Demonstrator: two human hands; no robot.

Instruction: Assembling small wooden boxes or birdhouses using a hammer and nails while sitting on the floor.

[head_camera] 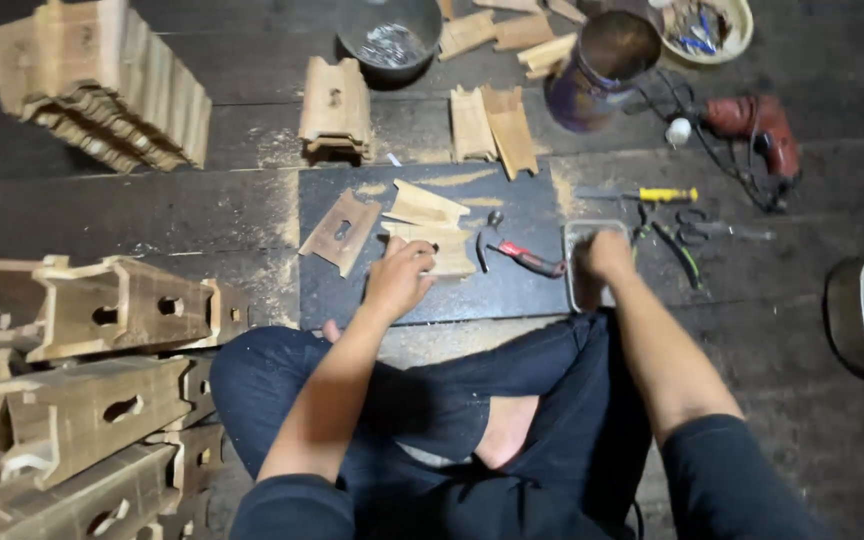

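Observation:
I sit cross-legged on a dark plank floor. My left hand point(399, 278) rests on a light wooden piece point(438, 247) lying on a dark board point(512, 290); the fingers curl over its near edge. My right hand point(609, 254) reaches into a small clear rectangular container point(580, 262), fingers bent inside it; what they touch is hidden. A red-handled hammer point(520, 256) lies between the two hands. Another cut wooden piece with a slot point(340, 231) lies left of my left hand.
Stacks of slotted wooden boxes point(102, 380) fill the left side, more point(102, 85) at the far left. A red drill point(760, 130), yellow-handled screwdriver point(662, 194), pliers point(677, 245), a tin can point(602, 70) and a metal bucket point(388, 38) lie beyond.

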